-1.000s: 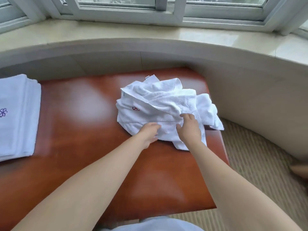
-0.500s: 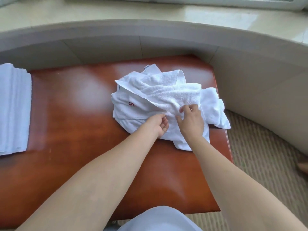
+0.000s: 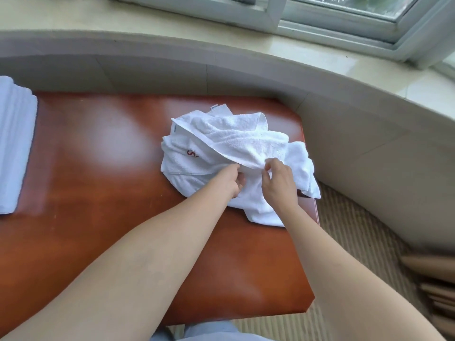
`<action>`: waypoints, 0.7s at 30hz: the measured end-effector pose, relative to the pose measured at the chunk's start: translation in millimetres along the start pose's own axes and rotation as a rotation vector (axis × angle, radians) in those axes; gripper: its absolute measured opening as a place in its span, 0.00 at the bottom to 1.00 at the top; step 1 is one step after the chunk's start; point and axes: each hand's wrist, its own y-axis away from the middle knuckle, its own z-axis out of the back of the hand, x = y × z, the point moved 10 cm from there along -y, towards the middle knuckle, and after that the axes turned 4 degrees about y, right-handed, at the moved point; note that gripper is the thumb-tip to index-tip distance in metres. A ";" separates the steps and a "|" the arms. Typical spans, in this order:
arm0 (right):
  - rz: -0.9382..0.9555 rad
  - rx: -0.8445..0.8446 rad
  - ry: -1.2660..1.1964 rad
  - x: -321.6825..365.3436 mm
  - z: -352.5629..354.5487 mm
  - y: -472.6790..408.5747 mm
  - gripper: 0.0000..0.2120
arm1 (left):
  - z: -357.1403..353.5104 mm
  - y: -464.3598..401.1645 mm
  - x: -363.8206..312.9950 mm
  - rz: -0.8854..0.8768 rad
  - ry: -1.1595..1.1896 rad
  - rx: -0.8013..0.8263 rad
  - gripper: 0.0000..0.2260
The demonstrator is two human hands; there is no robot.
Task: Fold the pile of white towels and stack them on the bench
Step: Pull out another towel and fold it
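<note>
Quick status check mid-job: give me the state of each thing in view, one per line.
Towel pile: crumpled, unfolded, at the bench's right end.
Top towel: draped across the pile, edge pinched by both hands.
Left hand: gripping the towel edge.
Right hand: pinching the same edge.
Folded stack: neat, at the bench's left end.
Bench: bare between stack and pile.
Window: looks shut.

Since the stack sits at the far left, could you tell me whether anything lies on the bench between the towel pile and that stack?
Nothing visible does: the bench is bare wood between the crumpled pile and the folded stack.
</note>
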 end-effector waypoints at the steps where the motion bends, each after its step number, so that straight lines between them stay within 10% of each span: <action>1: -0.019 0.004 0.011 0.8 3.3 -0.9 0.03 | -0.4 5.6 -5.0 -0.043 -0.042 0.022 0.04; 7: -0.134 -0.063 -0.166 33.7 47.4 -2.8 0.02 | 10.0 43.6 -38.4 -0.244 -0.073 0.164 0.14; 21: -0.161 -0.271 -0.692 138.0 170.1 66.1 0.13 | 108.4 234.5 -148.8 -0.831 -0.057 0.231 0.02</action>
